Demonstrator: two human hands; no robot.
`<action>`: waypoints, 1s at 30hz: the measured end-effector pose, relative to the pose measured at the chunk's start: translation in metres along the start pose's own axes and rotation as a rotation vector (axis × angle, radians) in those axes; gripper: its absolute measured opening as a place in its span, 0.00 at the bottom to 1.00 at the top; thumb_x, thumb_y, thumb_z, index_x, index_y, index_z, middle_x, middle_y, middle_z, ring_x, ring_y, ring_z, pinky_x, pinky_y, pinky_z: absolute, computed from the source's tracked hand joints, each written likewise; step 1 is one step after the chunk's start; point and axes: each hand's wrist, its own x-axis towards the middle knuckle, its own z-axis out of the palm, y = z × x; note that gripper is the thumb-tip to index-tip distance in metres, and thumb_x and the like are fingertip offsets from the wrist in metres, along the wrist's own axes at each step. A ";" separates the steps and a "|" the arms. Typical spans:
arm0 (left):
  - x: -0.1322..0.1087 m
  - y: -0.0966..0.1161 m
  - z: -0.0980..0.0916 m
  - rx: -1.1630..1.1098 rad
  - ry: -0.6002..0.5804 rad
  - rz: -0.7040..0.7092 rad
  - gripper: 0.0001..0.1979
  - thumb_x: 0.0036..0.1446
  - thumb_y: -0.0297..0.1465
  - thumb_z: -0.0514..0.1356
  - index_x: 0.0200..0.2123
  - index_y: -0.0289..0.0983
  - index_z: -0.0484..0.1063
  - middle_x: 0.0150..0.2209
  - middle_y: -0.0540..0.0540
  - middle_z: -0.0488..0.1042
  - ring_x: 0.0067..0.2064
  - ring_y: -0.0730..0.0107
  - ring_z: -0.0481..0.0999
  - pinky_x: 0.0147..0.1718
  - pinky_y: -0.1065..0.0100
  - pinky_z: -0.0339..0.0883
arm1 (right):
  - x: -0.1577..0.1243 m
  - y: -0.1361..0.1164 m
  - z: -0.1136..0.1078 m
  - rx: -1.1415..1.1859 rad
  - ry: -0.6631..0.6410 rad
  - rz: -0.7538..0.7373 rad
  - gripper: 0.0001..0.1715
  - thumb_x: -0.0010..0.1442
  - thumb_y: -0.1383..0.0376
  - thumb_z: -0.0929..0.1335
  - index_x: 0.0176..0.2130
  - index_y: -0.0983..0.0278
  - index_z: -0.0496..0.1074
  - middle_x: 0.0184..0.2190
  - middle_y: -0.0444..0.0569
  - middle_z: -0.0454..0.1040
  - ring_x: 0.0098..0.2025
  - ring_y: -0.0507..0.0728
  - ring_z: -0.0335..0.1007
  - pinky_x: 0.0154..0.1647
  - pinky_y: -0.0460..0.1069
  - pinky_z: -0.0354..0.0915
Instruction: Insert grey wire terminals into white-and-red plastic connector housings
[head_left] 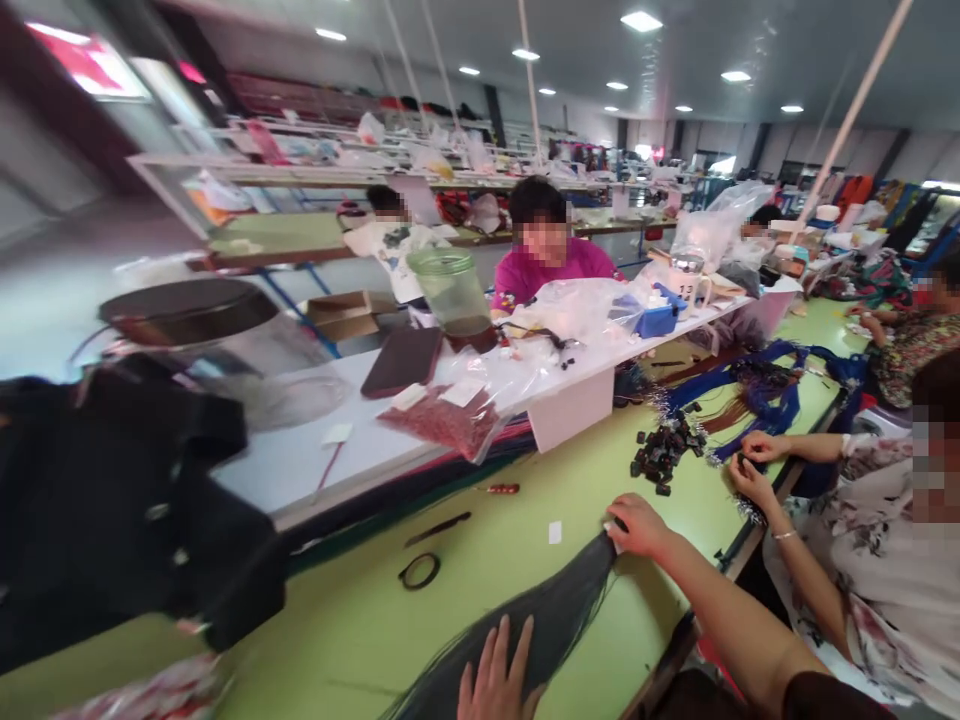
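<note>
The only marking that I can read with some certainty is the number "13", in dark figures on the pale mug, which stands toward the right end of the raised white shelf. The two white slips upon the bag of reddish pieces, near the shelf's front edge, and the small white card along this same edge are too small or blurred for reading.

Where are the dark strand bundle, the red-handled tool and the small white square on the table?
Dark strand bundle (556, 594): head view, on the middle stretch of its strands.
Red-handled tool (503, 489): head view, on the handle.
Small white square (555, 532): head view, on the centre of its face.
</note>
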 end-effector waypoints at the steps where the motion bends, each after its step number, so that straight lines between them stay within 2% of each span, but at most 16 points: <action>1: 0.001 0.001 -0.002 0.000 0.003 -0.005 0.28 0.57 0.30 0.51 0.62 0.47 0.59 0.66 0.42 0.54 0.66 0.52 0.54 0.60 0.46 0.48 | -0.002 0.003 -0.003 -0.010 -0.024 -0.054 0.15 0.53 0.60 0.69 0.41 0.61 0.75 0.44 0.50 0.73 0.50 0.58 0.64 0.53 0.52 0.57; 5: 0.016 0.000 -0.024 -0.016 -0.045 -0.038 0.32 0.58 0.20 0.45 0.62 0.53 0.57 0.65 0.42 0.55 0.66 0.52 0.53 0.59 0.42 0.47 | -0.005 0.008 -0.018 -0.018 -0.101 -0.178 0.11 0.54 0.64 0.67 0.39 0.63 0.75 0.41 0.52 0.73 0.49 0.60 0.63 0.57 0.56 0.54; 7: 0.029 -0.008 -0.038 -0.060 -0.091 -0.068 0.32 0.58 0.20 0.44 0.62 0.52 0.56 0.65 0.39 0.55 0.65 0.50 0.54 0.57 0.41 0.49 | 0.002 0.013 -0.024 0.015 -0.135 -0.196 0.13 0.57 0.64 0.64 0.41 0.63 0.74 0.41 0.52 0.74 0.48 0.59 0.64 0.56 0.56 0.55; 9: 0.042 -0.020 -0.042 -0.099 -0.107 -0.116 0.31 0.59 0.22 0.46 0.63 0.52 0.54 0.66 0.38 0.52 0.66 0.49 0.53 0.57 0.40 0.48 | 0.011 0.024 -0.025 0.049 -0.138 -0.176 0.17 0.60 0.65 0.61 0.45 0.65 0.73 0.46 0.54 0.72 0.51 0.59 0.62 0.57 0.56 0.55; 11: 0.048 -0.030 -0.039 -0.114 -0.133 -0.152 0.31 0.59 0.22 0.47 0.63 0.52 0.55 0.66 0.38 0.51 0.66 0.50 0.51 0.58 0.41 0.46 | 0.016 0.036 -0.020 0.070 -0.136 -0.153 0.20 0.61 0.66 0.59 0.50 0.65 0.71 0.52 0.57 0.68 0.56 0.59 0.59 0.59 0.57 0.53; 15: 0.028 -0.031 -0.031 -0.148 -0.109 -0.185 0.28 0.60 0.24 0.49 0.61 0.51 0.60 0.66 0.37 0.52 0.66 0.49 0.50 0.60 0.44 0.45 | 0.004 0.050 -0.011 0.062 -0.100 -0.173 0.21 0.55 0.67 0.64 0.49 0.63 0.72 0.53 0.55 0.67 0.56 0.60 0.59 0.58 0.57 0.56; 17: 0.013 -0.021 -0.031 -0.189 -0.080 -0.172 0.26 0.60 0.29 0.53 0.61 0.50 0.60 0.66 0.37 0.51 0.67 0.48 0.49 0.60 0.44 0.45 | -0.003 0.050 -0.011 0.032 -0.036 -0.174 0.19 0.56 0.66 0.64 0.47 0.63 0.74 0.49 0.54 0.70 0.52 0.60 0.62 0.55 0.55 0.59; 19: -0.002 -0.010 -0.030 -0.219 -0.046 -0.184 0.27 0.58 0.34 0.56 0.62 0.49 0.59 0.67 0.37 0.48 0.67 0.46 0.47 0.60 0.44 0.44 | -0.004 0.047 -0.015 -0.009 -0.026 -0.184 0.16 0.58 0.64 0.63 0.43 0.62 0.76 0.44 0.53 0.73 0.47 0.58 0.65 0.51 0.53 0.61; 22: -0.021 0.006 -0.030 -0.217 -0.033 -0.224 0.30 0.56 0.38 0.59 0.62 0.49 0.58 0.68 0.37 0.47 0.67 0.46 0.47 0.60 0.45 0.45 | 0.008 0.038 -0.025 -0.141 -0.086 -0.231 0.15 0.60 0.62 0.62 0.35 0.63 0.78 0.34 0.51 0.75 0.39 0.57 0.67 0.43 0.50 0.62; 24: -0.032 0.016 -0.030 -0.220 -0.061 -0.233 0.30 0.56 0.38 0.59 0.62 0.49 0.58 0.67 0.37 0.47 0.67 0.46 0.48 0.60 0.47 0.48 | 0.022 0.031 -0.030 -0.248 -0.079 -0.247 0.17 0.61 0.61 0.62 0.32 0.64 0.78 0.30 0.51 0.74 0.36 0.57 0.67 0.41 0.50 0.61; 27: -0.042 0.024 -0.036 -0.242 -0.067 -0.243 0.30 0.55 0.39 0.60 0.61 0.46 0.60 0.67 0.37 0.49 0.66 0.45 0.50 0.58 0.48 0.52 | 0.044 0.018 -0.028 -0.288 -0.002 -0.237 0.17 0.61 0.62 0.61 0.33 0.65 0.77 0.30 0.52 0.75 0.36 0.58 0.67 0.41 0.51 0.60; 30: -0.033 0.011 -0.050 -0.266 0.023 -0.198 0.23 0.58 0.38 0.57 0.57 0.44 0.67 0.65 0.38 0.54 0.62 0.49 0.58 0.57 0.50 0.56 | 0.059 0.001 -0.015 -0.194 -0.010 -0.263 0.16 0.61 0.62 0.61 0.36 0.65 0.77 0.33 0.52 0.76 0.38 0.59 0.68 0.42 0.51 0.61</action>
